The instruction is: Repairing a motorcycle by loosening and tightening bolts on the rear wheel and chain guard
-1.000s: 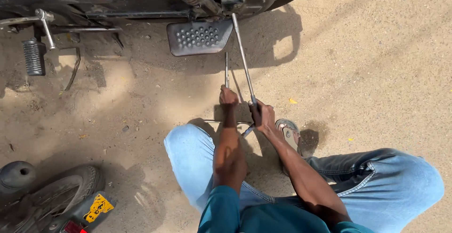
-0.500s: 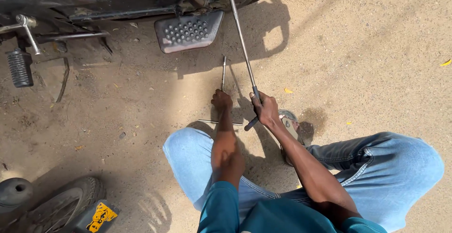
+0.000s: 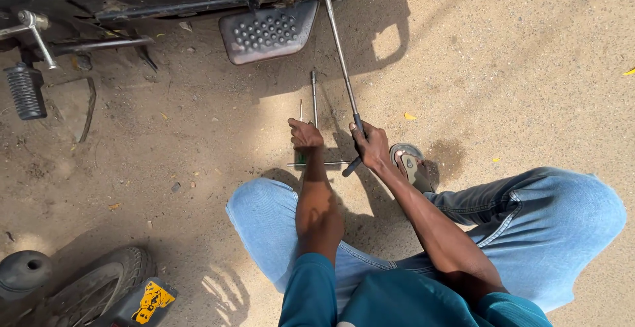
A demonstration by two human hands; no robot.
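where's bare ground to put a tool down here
Open dirt right of the right hand, past the sandal, and left of the left hand toward the footpeg. Crowded between the hands, where rods lie below the footplate.

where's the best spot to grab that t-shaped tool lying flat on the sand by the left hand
Grip the T-shaped tool by its long shaft, coming from above with fingers pinching across it. It lies flat on the sand, so only its top and sides are open. The left hand already covers the end near the crossbar.
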